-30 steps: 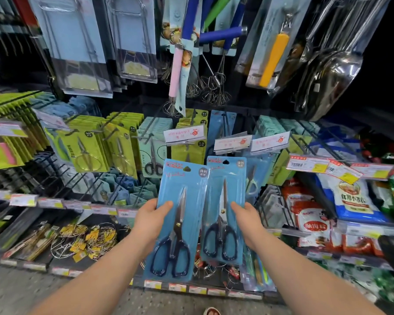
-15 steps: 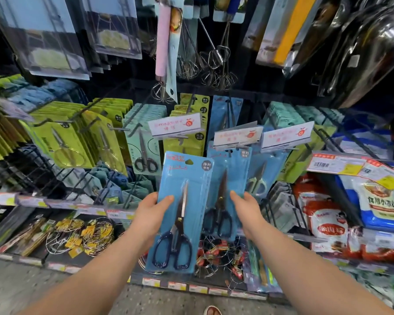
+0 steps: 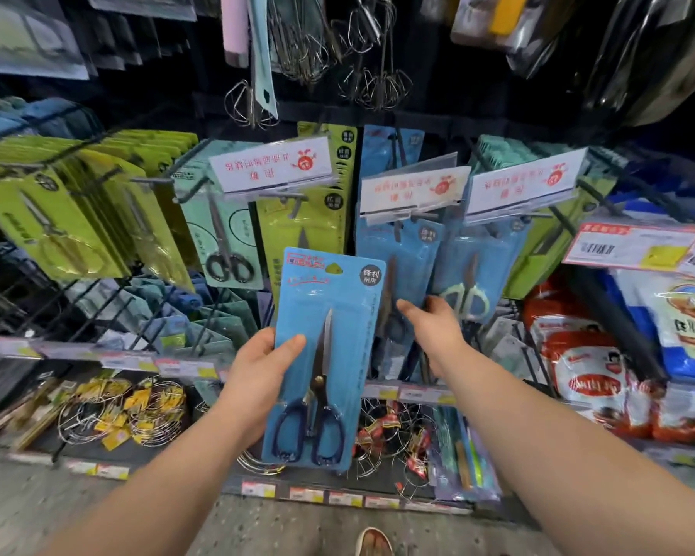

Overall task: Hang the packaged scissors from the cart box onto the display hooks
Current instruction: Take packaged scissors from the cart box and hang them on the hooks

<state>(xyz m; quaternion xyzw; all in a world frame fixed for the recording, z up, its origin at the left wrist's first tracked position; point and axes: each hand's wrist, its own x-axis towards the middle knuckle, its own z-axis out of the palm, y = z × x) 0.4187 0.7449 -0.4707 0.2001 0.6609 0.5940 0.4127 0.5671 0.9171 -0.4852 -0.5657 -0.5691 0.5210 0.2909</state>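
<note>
Before the hooks (image 3: 294, 202), left hand (image 3: 257, 379) grips one scissors pack (image 3: 330, 298); right hand (image 3: 436, 329) pinches a hung pack (image 3: 404, 254).

Held pack (image 3: 330, 298) stands in front of the hook row, with the left hand (image 3: 257, 375) gripping its left edge. Right hand (image 3: 434, 327) is just right of it, holding the hung pack (image 3: 398, 250) behind. Price tags (image 3: 271, 166) sit above, on the hook ends. Whisks (image 3: 374, 82) hang higher. More packs (image 3: 57, 218) fill the hooks to the left, bags (image 3: 590, 379) sit to the right, and wire rings (image 3: 137, 411) lie below left.
</note>
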